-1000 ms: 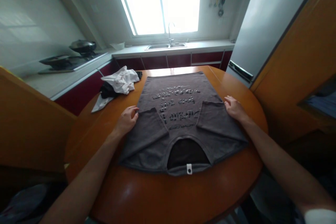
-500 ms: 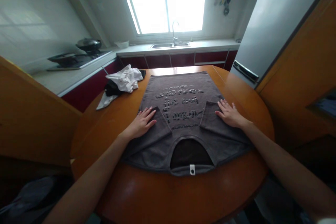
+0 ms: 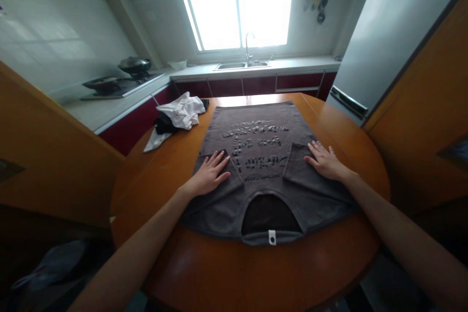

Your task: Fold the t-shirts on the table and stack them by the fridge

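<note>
A dark grey T-shirt with raised lettering lies spread on the round wooden table, its neckline and white label toward me. Both sleeves are folded inward over the front. My left hand rests flat on the left folded sleeve, fingers extended. On the outer edge of the right folded sleeve lies my right hand, also flat with its fingers apart. Neither hand grips the cloth.
Crumpled white and black clothes sit at the table's far left. Beyond the table are a counter with a sink, a stove with a lidded pan, and a fridge at the right.
My left hand has slid slightly inward over the left sleeve. The right hand stays on its sleeve. The whole view has shifted a little.
</note>
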A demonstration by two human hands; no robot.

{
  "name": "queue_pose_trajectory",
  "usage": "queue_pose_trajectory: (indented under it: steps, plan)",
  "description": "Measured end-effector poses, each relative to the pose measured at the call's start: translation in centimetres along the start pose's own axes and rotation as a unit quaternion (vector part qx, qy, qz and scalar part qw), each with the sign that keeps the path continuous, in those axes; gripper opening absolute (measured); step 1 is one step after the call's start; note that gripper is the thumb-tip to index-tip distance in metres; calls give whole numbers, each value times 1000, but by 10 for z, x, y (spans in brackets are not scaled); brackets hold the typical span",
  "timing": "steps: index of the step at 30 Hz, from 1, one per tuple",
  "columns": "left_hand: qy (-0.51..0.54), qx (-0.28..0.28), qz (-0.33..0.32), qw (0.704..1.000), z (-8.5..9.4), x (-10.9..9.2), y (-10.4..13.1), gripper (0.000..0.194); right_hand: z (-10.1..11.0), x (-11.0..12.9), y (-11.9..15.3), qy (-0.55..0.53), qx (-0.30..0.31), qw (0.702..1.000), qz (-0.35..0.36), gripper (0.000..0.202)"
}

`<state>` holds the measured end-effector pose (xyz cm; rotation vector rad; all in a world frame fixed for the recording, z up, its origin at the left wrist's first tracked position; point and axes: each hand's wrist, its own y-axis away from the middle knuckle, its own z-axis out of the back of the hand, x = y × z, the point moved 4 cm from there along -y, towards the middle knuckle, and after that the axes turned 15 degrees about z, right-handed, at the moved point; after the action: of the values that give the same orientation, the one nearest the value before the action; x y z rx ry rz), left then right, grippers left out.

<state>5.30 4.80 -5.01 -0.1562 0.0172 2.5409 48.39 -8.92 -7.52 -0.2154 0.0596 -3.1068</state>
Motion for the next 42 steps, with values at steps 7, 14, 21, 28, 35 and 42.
queue_pose_trajectory:
  steps: [7, 14, 21, 28, 35, 42]
  plan:
    - [32, 1, -6, 999, 8, -2, 3, 69, 0, 0, 0, -7, -2, 1000, 1, 77]
    - [27, 15, 8, 999, 6, 4, 2, 69, 1, 0, -1, -13, -2, 1000, -1, 75]
    - [3, 18, 3, 1000, -1, 6, 1, 67, 1, 1, -1, -16, 4, 1000, -1, 77]
    - [29, -7, 6, 1000, 1, 3, -1, 64, 2, 0, -1, -18, -11, 1000, 6, 74]
    - [39, -1, 13, 999, 5, -3, 0, 64, 1, 0, -1, -18, -6, 1000, 7, 75]
    - [57, -45, 28, 997, 8, -5, -4, 68, -3, -3, -2, -19, -20, 1000, 8, 74]
